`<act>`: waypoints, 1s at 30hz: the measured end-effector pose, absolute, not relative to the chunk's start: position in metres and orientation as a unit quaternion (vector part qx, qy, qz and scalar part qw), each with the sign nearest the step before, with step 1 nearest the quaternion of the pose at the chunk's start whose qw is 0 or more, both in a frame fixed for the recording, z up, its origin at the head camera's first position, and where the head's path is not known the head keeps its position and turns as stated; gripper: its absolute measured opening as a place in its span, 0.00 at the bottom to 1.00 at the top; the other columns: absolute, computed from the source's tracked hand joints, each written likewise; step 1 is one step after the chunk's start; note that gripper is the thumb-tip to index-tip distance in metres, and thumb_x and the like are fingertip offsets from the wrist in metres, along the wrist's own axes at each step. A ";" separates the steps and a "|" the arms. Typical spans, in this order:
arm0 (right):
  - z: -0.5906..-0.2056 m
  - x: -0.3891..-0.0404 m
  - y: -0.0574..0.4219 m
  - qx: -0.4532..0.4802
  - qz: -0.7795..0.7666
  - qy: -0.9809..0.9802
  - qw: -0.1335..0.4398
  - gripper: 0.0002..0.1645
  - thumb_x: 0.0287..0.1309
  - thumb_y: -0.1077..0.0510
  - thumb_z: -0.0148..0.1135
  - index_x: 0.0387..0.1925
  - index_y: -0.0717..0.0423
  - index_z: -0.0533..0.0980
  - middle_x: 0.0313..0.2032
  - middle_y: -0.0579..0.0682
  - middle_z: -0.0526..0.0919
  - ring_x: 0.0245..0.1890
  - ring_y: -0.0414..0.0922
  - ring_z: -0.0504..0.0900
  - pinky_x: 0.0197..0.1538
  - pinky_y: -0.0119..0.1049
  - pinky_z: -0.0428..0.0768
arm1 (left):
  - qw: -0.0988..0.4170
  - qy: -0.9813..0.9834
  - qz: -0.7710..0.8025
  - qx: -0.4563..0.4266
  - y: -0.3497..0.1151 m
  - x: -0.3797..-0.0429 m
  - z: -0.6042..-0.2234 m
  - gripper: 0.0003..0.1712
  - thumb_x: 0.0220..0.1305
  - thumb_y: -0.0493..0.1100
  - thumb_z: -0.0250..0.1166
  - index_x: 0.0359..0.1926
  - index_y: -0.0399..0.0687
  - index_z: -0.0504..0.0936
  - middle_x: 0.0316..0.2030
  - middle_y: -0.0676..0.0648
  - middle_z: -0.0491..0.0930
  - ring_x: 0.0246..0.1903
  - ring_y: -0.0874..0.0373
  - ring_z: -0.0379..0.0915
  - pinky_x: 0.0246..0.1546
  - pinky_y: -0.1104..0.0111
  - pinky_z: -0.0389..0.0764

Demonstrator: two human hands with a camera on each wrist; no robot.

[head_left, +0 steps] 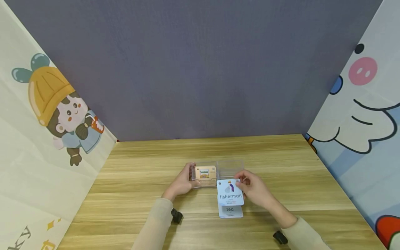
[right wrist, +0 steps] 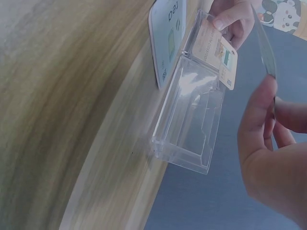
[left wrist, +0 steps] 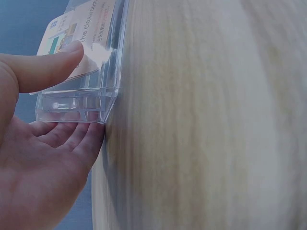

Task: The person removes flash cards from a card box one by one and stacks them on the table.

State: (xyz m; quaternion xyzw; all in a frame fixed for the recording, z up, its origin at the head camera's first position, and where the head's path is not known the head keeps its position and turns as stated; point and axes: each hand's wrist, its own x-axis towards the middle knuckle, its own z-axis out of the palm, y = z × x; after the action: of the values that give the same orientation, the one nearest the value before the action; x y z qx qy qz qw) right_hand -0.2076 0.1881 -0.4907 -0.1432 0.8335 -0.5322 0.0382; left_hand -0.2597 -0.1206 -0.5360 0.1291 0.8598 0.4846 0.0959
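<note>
My left hand (head_left: 182, 183) holds the left end of a clear plastic card case (head_left: 230, 169) that lies unfolded on the table. Its thumb lies over the rim, beside a peach-coloured card (head_left: 207, 173) with a small picture, which sits in the case's left half. The right half of the case has nothing in it. My right hand (head_left: 257, 191) pinches a light blue flash card (head_left: 223, 191) reading "fisherman" by its right edge. In the right wrist view this card (right wrist: 265, 50) is seen edge-on, raised over the table. Partly covered by it in the head view, a "tea" card (head_left: 231, 213) lies on the table.
The wooden table (head_left: 143, 159) meets a grey-blue panel (head_left: 200, 86) at the back. Cartoon-printed sheets stand at the left (head_left: 28, 166) and right (head_left: 387, 146). A black wrist strap piece (head_left: 176, 216) shows by the left sleeve, and another (head_left: 280, 237) by the right.
</note>
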 end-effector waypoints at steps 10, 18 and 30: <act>-0.496 -0.207 0.189 -0.141 -0.529 0.835 0.050 0.10 0.65 0.69 0.62 0.47 0.60 0.78 0.36 0.52 0.76 0.29 0.46 0.76 0.22 0.36 0.81 | 0.097 0.865 0.477 0.123 -0.121 -0.260 -0.537 0.47 0.62 0.38 0.72 0.76 0.39 0.56 0.70 0.33 0.64 0.68 0.36 0.64 0.70 0.48 0.65; -0.498 -0.206 0.190 -0.163 -0.540 0.823 0.066 0.11 0.65 0.69 0.62 0.49 0.63 0.77 0.35 0.53 0.77 0.26 0.45 0.77 0.22 0.43 0.83 | 0.098 0.865 0.476 0.126 -0.122 -0.261 -0.538 0.47 0.63 0.39 0.72 0.76 0.38 0.55 0.69 0.32 0.64 0.68 0.36 0.64 0.70 0.48 0.66; -0.502 -0.205 0.189 -0.172 -0.529 0.828 0.068 0.11 0.65 0.68 0.62 0.49 0.63 0.77 0.34 0.52 0.75 0.24 0.45 0.76 0.20 0.35 0.81 | 0.097 0.864 0.478 0.121 -0.123 -0.261 -0.538 0.48 0.61 0.38 0.73 0.76 0.39 0.56 0.69 0.32 0.65 0.67 0.36 0.65 0.70 0.48 0.66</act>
State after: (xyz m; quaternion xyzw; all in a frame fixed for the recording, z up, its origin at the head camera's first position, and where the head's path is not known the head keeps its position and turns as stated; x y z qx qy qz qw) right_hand -0.2055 0.1887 -0.5022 -0.1716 0.8281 -0.5293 0.0681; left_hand -0.2607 -0.1228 -0.5376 0.1215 0.8644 0.4782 0.0968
